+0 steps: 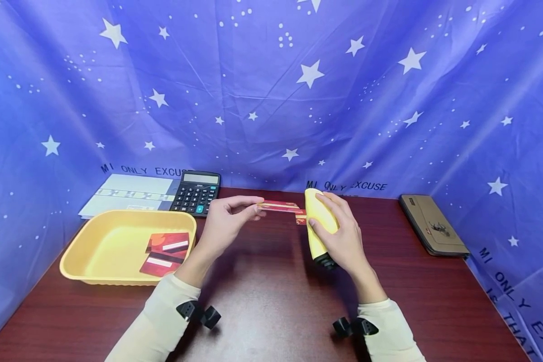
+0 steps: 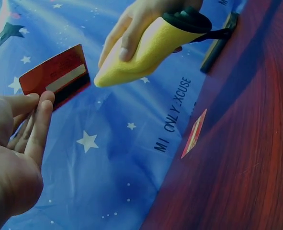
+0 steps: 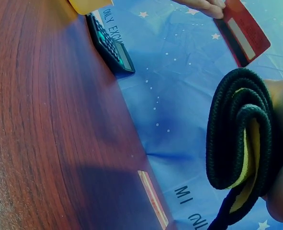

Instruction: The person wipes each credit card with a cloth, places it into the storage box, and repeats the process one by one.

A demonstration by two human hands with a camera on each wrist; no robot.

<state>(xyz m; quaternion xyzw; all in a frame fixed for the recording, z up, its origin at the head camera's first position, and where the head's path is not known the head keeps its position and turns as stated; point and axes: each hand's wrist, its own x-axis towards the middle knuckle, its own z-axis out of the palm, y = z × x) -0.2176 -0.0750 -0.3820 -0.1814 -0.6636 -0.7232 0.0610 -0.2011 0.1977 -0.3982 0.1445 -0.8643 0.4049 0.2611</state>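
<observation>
My left hand point(image 1: 231, 218) pinches a red bank card point(image 2: 57, 76) by one end, with its dark stripe and pale strip showing in the left wrist view. Facing it, my right hand point(image 1: 341, 231) grips a folded yellow cloth point(image 1: 318, 221) with a black edge; the right wrist view shows the folded layers of that black edge point(image 3: 239, 129). Card and cloth are close together, and a small gap shows between them in the left wrist view. On the table lies another red card point(image 1: 300, 217), partly hidden behind the cloth in the head view.
On the left, a yellow basin point(image 1: 99, 274) holds red cards point(image 1: 163, 262). Behind it are a black calculator point(image 1: 196, 193) and a white flat item point(image 1: 124, 191). A brown zipped case point(image 1: 432, 223) lies at the right. A blue starry curtain point(image 1: 253, 75) stands behind the table point(image 1: 271, 311).
</observation>
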